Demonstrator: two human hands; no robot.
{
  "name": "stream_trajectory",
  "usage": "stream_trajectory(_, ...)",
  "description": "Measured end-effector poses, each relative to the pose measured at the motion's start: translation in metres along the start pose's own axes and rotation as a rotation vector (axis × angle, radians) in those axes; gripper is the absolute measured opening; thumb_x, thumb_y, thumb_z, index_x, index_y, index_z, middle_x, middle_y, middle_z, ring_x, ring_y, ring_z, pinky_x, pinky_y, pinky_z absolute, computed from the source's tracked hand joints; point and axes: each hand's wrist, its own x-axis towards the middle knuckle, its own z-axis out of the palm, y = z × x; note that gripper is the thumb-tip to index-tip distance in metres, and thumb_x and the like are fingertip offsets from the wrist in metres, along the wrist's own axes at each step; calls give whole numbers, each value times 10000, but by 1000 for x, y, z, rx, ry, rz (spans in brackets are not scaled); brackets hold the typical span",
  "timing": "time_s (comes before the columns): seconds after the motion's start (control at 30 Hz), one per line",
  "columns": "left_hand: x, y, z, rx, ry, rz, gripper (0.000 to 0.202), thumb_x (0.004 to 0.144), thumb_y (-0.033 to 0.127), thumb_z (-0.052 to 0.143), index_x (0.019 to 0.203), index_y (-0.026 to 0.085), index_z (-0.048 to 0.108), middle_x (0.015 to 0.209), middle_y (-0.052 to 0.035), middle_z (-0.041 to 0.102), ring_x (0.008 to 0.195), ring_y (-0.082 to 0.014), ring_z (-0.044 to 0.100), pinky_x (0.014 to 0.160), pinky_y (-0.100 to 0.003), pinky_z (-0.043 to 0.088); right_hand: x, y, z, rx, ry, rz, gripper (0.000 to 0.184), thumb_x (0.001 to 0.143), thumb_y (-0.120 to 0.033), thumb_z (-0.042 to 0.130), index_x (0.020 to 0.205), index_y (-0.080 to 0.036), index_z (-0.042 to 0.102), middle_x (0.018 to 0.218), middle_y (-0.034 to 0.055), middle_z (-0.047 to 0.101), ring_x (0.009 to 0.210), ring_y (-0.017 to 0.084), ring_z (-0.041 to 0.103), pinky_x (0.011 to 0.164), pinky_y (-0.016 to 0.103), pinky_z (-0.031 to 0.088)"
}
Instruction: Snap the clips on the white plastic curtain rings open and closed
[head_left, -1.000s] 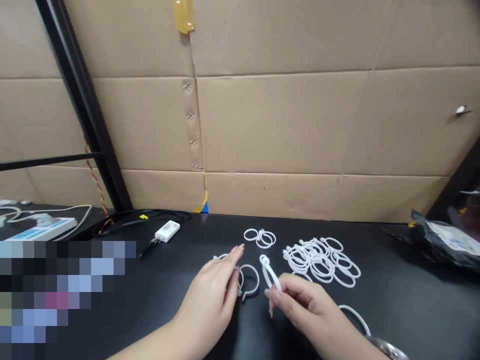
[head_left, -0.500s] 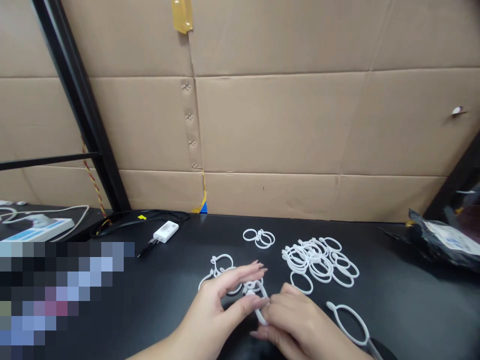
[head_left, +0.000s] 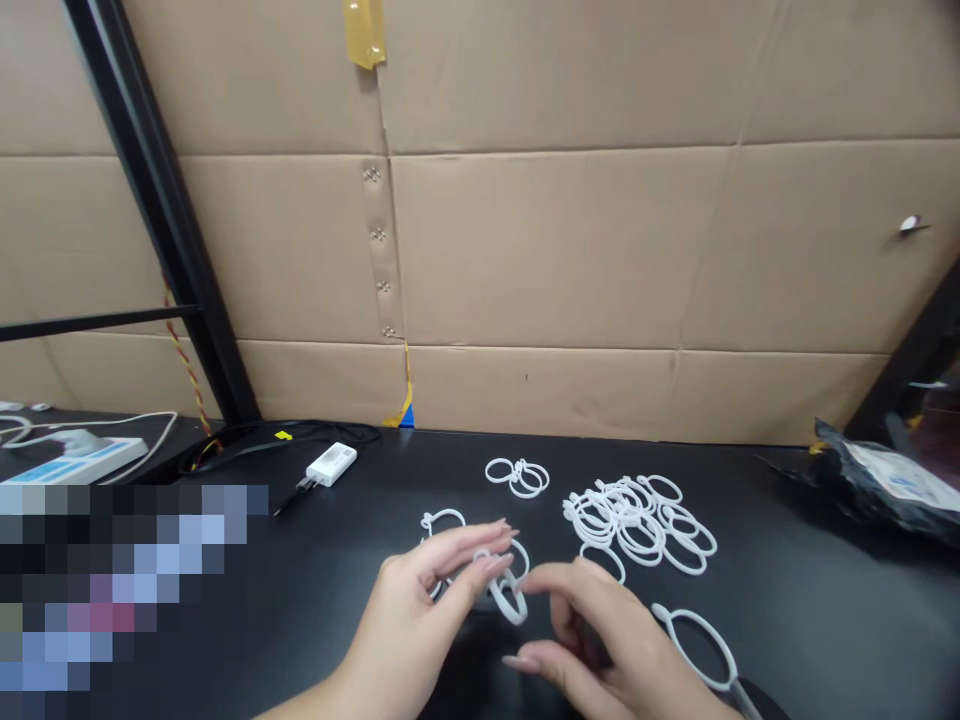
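Observation:
My left hand [head_left: 420,600] pinches a white plastic ring [head_left: 512,613] between thumb and fingers; the ring is tilted, with a small loop at its top. Another ring's curve shows just behind it. My right hand [head_left: 607,630] has thumb and index finger spread apart, the index fingertip at the held ring's right side; whether it touches I cannot tell. Partly hidden behind my left hand lie more rings [head_left: 448,513]. To the right is a heap of similar white rings [head_left: 637,540], and a small group of rings [head_left: 530,493] lies farther back.
Beside my right wrist lies a larger white loop [head_left: 705,625] with a grey stem. A black plastic bag [head_left: 892,490] is at the right edge. On the left are a white adapter [head_left: 331,464], a power strip [head_left: 82,462] and black cables. A cardboard wall [head_left: 540,250] stands behind the black table.
My right hand has opened and let go of the ring, its thumb and index now apart. The ring in my left hand has shifted slightly left and up.

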Motion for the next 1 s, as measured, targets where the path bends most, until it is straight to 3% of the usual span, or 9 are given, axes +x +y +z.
stream_trajectory(0.07,-1,-2,-3,172,48,198,209,864,226,587,1048,254,682,1078,-7,710,1005,-180,663,866,-256,541,-1,2,2,82,33,106,319,798,-427,637,1021,-230,522,652,-24,515,563,150,503,535,261,448)
stream_trajectory(0.13,-2,-3,-5,345,60,514,247,870,161,572,1098,212,652,1078,-35,710,1032,-182,648,886,-269,528,0,2,3,158,10,204,446,729,-416,710,1069,-235,485,717,-21,533,596,149,523,538,250,466)
stream_trajectory(0.23,-3,-4,-6,518,5,915,293,879,94,542,1168,104,585,1091,-101,699,1076,-182,626,966,-292,467,4,-3,3,222,-54,219,708,632,-316,795,1223,-253,411,1008,35,593,870,195,588,769,300,500)
stream_trajectory(0.3,-3,-4,-5,577,-33,1026,272,895,112,531,1159,65,576,1076,-117,704,1084,-176,622,1000,-288,434,6,-8,1,212,-99,158,698,641,-267,780,1241,-261,423,1172,53,557,1053,225,542,941,368,422)
stream_trajectory(0.43,-6,-4,-3,569,-64,1055,283,928,172,499,1181,53,540,1057,-112,712,1078,-159,626,1003,-277,430,8,-16,-1,135,-148,54,373,769,-227,645,1124,-235,531,1092,41,618,993,212,577,929,371,424)
stream_trajectory(0.57,-7,-5,-2,570,-77,1057,299,940,165,477,1207,35,513,1092,-127,695,1108,-160,605,1008,-284,415,4,-16,-1,43,-102,5,306,763,-184,629,1061,-218,570,1032,37,661,882,198,617,874,342,452)
stream_trajectory(0.7,-5,-6,-2,619,-79,1071,288,953,171,450,1199,39,522,1084,-116,701,1185,-173,540,1030,-290,381,-1,-9,3,-42,-100,1,160,745,-214,637,901,-192,611,828,42,669,777,210,597,720,315,494)
stream_trajectory(0.83,-5,-9,-2,665,-47,1052,380,978,284,388,1240,23,476,1147,-140,666,1255,-195,462,1029,-304,372,1,-5,4,-63,-141,46,209,773,-321,604,920,-172,609,757,60,628,773,227,566,650,317,500)
stream_trajectory(1.0,-5,-16,-1,727,-57,1036,461,970,361,376,1281,27,445,1242,-159,599,1306,-241,383,1043,-354,343,1,-7,4,-58,-180,62,308,754,-364,629,995,-174,610,752,53,616,773,231,551,685,335,499)
